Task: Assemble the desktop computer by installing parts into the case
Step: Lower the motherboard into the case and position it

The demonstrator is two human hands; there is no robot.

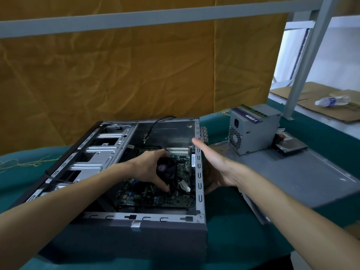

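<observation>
Stiff, light, fragile: cooler fan (167, 168), black and boxy, best taken by its frame edges, never blades. Sits inside the case (198, 168) on the motherboard (155, 197). Left hand (150, 168) curled round it; right hand (216, 164) flat, fingers straight, against the case's right wall.

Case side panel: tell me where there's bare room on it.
The side panel is bare along its near half, right of the right hand. Its far end is crowded by the power supply and hard drive.
</observation>
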